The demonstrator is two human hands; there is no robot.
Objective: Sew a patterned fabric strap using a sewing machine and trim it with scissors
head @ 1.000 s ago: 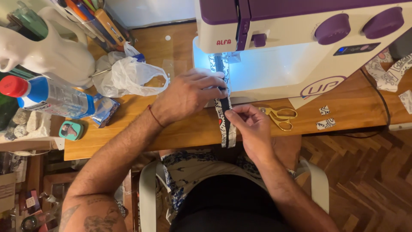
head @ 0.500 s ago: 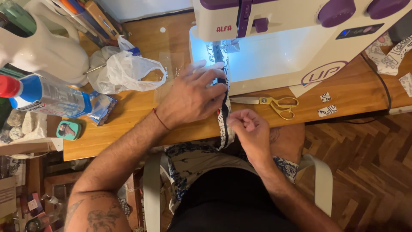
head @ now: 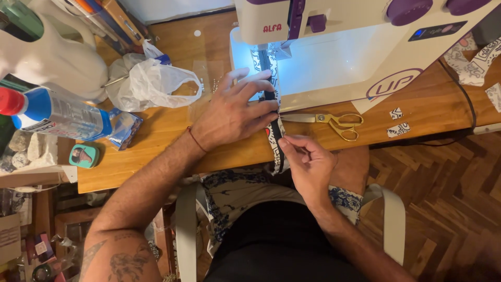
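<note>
A white sewing machine (head: 344, 47) with purple knobs stands on the wooden table (head: 156, 151), its lamp lighting the bed. A narrow black-and-white patterned fabric strip (head: 275, 133) runs from under the needle area down over the table's front edge. My left hand (head: 235, 112) lies flat on the strip at the machine bed, fingers spread and pressing it down. My right hand (head: 308, 162) pinches the strip's lower part just below the table edge.
Gold-handled scissors (head: 334, 122) lie right of the strip. A white plastic bag (head: 151, 83), a clear bottle (head: 57, 115) with a red cap, a small teal tin (head: 83, 155) and a white jug (head: 52, 57) sit at left. Fabric scraps (head: 396, 122) lie at right.
My view has shifted slightly. My left hand has slid a little up the strip toward the needle; my right hand stays pinching the strip near the table edge.
</note>
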